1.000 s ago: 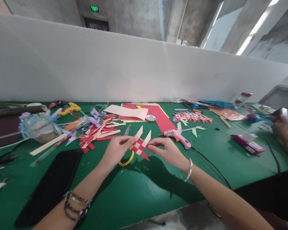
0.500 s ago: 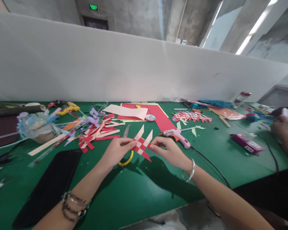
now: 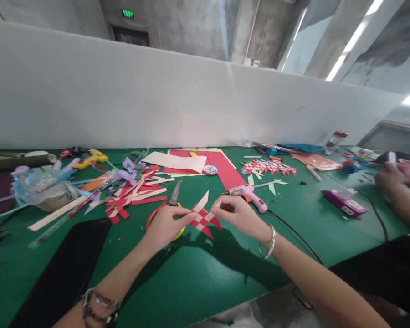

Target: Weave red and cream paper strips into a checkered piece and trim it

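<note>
A small woven piece of red and cream paper strips (image 3: 204, 217) hangs just above the green table (image 3: 205, 273). My left hand (image 3: 165, 225) pinches its left edge. My right hand (image 3: 238, 213) pinches a cream strip at its upper right corner. Scissors with a red and yellow handle (image 3: 166, 208) lie on the table right behind my left hand. A pink glue gun (image 3: 250, 196) lies just beyond my right hand, its black cord running toward me.
A heap of red and cream paper strips (image 3: 133, 193) lies at left, with red and cream sheets (image 3: 205, 164) behind. A black flat case (image 3: 63, 273) lies near left. Another woven piece (image 3: 268, 167) sits at back right. A co-worker's hands (image 3: 394, 175) work at far right.
The woven piece has tilted and dropped a little closer to the table; my right hand moved up to its top right strip. The scissors' handle shows more fully behind my left hand.
</note>
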{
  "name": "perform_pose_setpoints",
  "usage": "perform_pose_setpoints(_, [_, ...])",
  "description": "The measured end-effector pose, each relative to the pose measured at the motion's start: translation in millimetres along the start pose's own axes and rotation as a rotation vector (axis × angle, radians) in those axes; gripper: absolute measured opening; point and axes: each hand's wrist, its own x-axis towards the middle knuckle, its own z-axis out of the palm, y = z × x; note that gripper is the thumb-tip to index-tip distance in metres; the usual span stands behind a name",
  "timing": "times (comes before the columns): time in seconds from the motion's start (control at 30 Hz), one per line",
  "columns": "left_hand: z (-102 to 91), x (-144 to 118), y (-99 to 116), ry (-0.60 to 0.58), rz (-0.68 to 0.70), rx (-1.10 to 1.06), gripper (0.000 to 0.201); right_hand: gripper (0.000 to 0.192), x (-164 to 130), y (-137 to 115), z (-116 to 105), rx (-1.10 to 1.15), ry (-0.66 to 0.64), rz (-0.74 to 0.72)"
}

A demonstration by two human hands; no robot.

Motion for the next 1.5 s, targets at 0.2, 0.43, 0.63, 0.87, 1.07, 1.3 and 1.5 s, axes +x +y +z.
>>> perform_pose_setpoints(0.2, [0.3, 2.7, -1.3, 0.002, -0.028, -0.117, 0.039, 0.026, 3.2, -3.2, -10.2, 0.061, 0.002, 0.053])
perform_pose_setpoints(0.43, [5.1, 5.7, -7.8, -0.009, -0.091, -0.362, 0.058, 0.032, 3.1, 2.2, -4.5, 0.238, 0.002, 0.164])
perform_pose_setpoints(0.63, [2.0, 4.3, -11.8, 0.109, -0.090, -0.265, 0.055, 0.038, 3.6, 6.2, 6.8, 0.368, -0.067, 0.233])
perform_pose_setpoints(0.87, [-2.0, 5.3, -14.5, 0.144, -0.038, -0.176, 0.054, 0.038, 4.4, 10.1, 14.2, 0.406, -0.125, 0.254])
perform_pose_setpoints(1.07, [-3.5, 3.8, -16.1, 0.138, -0.031, -0.152, 0.050, 0.035, 4.4, 7.9, 7.9, 0.307, -0.061, 0.146])
perform_pose_setpoints(1.3, [-3.6, 2.7, -6.0, 0.108, -0.016, -0.111, 0.049, 0.018, 3.7, -0.8, -5.2, -0.079, -0.048, 0.016])
perform_pose_setpoints(1.5, [1.7, 4.2, -10.0, 0.004, 0.011, -0.216, 0.075, 0.019, 11.4, 4.3, -33.7, -0.159, -0.001, 0.012])
